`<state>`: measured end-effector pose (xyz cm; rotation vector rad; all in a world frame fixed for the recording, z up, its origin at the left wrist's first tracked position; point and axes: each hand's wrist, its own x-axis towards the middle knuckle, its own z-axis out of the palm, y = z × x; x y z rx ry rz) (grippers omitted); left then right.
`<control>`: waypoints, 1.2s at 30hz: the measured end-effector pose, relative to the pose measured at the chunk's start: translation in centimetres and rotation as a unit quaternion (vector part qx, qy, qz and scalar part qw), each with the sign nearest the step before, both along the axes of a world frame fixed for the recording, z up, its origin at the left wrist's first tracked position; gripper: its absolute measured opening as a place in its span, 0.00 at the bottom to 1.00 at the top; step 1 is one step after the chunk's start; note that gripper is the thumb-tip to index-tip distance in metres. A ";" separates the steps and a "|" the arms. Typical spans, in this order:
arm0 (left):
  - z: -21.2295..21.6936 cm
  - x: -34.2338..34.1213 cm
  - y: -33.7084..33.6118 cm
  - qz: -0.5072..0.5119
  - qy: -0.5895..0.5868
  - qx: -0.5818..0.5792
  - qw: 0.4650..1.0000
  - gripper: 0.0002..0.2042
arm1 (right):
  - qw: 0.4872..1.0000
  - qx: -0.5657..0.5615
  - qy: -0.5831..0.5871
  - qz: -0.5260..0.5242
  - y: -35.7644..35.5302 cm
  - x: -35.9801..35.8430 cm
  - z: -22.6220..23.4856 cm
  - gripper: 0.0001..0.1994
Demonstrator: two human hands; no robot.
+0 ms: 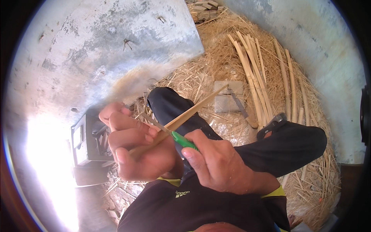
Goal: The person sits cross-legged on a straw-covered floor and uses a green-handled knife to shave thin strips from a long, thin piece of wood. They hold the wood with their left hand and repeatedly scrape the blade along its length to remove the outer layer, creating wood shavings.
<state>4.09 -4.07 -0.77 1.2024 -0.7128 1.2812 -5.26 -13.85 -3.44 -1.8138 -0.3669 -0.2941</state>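
My left hand [141, 149] is closed around the near end of a pale bamboo strip [195, 108], which slants up and away to the right over my crossed legs. A knife with a green handle [183, 140] is gripped in my right hand [228, 164]. Its thin blade [154, 121] lies across the strip, close to the fingers of my left hand. Whether the blade's edge bites into the strip cannot be made out.
Long bamboo strips [253, 77] lie on shavings [216, 42] at the right. Past my knees, a wooden-handled blade [240, 106] rests by flat grey blocks [222, 103]. A dark box [91, 145] stands left. Pale walls [116, 46] curve around; bricks [206, 5] lie at the back.
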 end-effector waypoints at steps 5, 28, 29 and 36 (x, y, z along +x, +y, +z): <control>-0.5 -0.7 0.2 -0.007 -0.035 -0.016 0.999 0.17 | 0.994 -0.088 0.032 -0.058 0.3 0.2 -0.6 0.11; 0.5 0.6 0.0 0.105 0.105 -0.161 0.976 0.21 | 0.970 -0.203 -0.030 -0.130 2.9 1.2 -1.5 0.11; 0.2 0.4 0.2 0.117 0.125 -0.158 0.972 0.21 | 0.969 -0.203 -0.037 -0.138 3.1 1.2 -1.7 0.11; 0.4 0.2 0.4 0.090 0.118 -0.146 0.978 0.21 | 0.942 -0.263 0.003 -0.208 3.3 1.9 -2.9 0.12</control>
